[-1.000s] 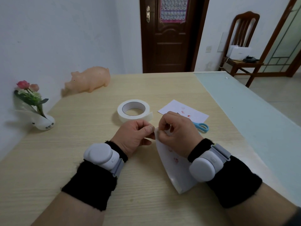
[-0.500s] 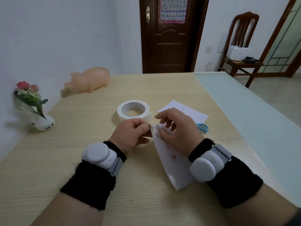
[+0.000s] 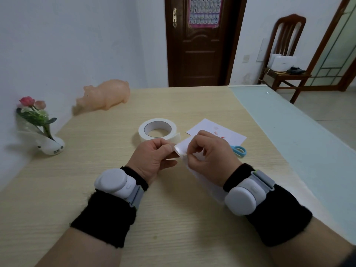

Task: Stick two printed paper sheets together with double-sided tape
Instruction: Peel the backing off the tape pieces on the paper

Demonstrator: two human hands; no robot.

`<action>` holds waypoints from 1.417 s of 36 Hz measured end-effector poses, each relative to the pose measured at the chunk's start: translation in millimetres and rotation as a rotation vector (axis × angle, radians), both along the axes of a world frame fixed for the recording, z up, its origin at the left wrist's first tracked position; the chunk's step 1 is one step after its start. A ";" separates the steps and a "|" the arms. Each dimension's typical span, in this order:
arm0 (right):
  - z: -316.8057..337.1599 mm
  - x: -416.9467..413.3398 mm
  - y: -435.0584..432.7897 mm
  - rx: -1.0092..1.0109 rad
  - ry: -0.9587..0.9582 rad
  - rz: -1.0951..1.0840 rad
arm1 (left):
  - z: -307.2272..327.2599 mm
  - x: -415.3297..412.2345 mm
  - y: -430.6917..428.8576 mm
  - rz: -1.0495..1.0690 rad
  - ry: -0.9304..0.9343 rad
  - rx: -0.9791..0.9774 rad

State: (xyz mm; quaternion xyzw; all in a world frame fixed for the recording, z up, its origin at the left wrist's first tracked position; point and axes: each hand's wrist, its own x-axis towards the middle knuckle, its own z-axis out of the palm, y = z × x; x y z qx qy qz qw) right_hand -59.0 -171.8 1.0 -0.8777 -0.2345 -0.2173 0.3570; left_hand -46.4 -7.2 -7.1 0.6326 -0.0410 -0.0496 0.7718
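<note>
Both hands hold one white printed sheet (image 3: pixel 184 149) just above the table. My left hand (image 3: pixel 154 158) pinches its top left corner between thumb and forefinger. My right hand (image 3: pixel 210 157) pinches the paper's near edge with curled fingers; most of the sheet is hidden under that hand and wrist. A second printed sheet (image 3: pixel 217 132) lies flat behind my right hand. The roll of white double-sided tape (image 3: pixel 157 130) lies flat just beyond my left hand, a short loose end sticking out to the right.
Blue-handled scissors (image 3: pixel 239 150) lie right of my right hand, partly hidden. A pink pig toy (image 3: pixel 105 97) and a small vase of flowers (image 3: pixel 43 132) stand by the left wall. A pale green surface (image 3: pixel 289 132) adjoins the wooden table (image 3: pixel 96 170) on the right.
The held sheet has slid further under my right hand, so less of it shows. My right fingers have shifted from the top corner to the paper's edge. My left hand's pinch is unchanged.
</note>
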 end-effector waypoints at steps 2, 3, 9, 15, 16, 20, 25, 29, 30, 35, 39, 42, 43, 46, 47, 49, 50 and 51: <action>-0.4 0.9 -0.9 0.008 -0.005 -0.014 | 0.7 1.6 2.0 0.033 0.023 -0.060; -0.1 1.2 -1.4 0.009 -0.004 -0.018 | 0.9 2.7 3.2 0.045 0.036 -0.094; 3.0 3.7 -10.1 0.064 -0.017 -0.056 | 2.8 7.0 8.9 0.078 0.074 -0.238; 4.0 11.6 -26.2 0.223 0.109 -0.260 | 1.1 11.8 16.0 0.051 0.071 -0.364; 3.1 13.4 -29.5 0.238 0.139 -0.287 | 0.1 12.7 18.3 0.038 0.077 -0.385; 0.3 18.8 -38.0 0.227 0.229 -0.392 | -0.5 14.5 24.3 0.028 0.094 -0.437; -1.5 20.8 -40.8 0.212 0.284 -0.416 | 4.3 12.1 23.3 0.053 0.074 -0.456; -0.8 19.6 -41.2 0.206 0.296 -0.427 | 6.8 11.5 24.9 0.059 0.091 -0.486; -0.4 19.3 -41.1 0.197 0.296 -0.432 | 7.0 11.4 25.5 0.058 0.091 -0.492; -0.4 19.8 -41.0 0.145 0.273 -0.460 | 8.4 10.4 26.0 0.066 0.099 -0.525; -0.4 20.4 -40.8 0.167 0.244 -0.454 | 9.8 9.6 25.9 0.084 0.106 -0.542; 1.8 19.3 -36.3 0.202 0.295 -0.357 | 11.6 7.2 24.9 0.074 0.108 -0.545; 2.7 18.5 -34.7 0.232 0.328 -0.312 | 12.3 6.2 24.0 0.060 0.111 -0.542; 5.8 15.4 -32.0 0.325 0.426 -0.190 | 14.2 3.4 21.4 0.041 0.119 -0.542; 6.4 14.7 -31.9 0.328 0.447 -0.170 | 14.1 3.3 21.4 0.042 0.120 -0.551; 7.1 14.1 -31.3 0.307 0.472 -0.156 | 13.3 3.4 21.9 0.028 0.110 -0.565; 7.4 13.9 -30.6 0.293 0.478 -0.152 | 12.4 3.7 22.5 0.012 0.100 -0.563; 7.3 13.7 -29.6 0.277 0.482 -0.146 | 11.7 3.6 23.0 -0.009 0.092 -0.559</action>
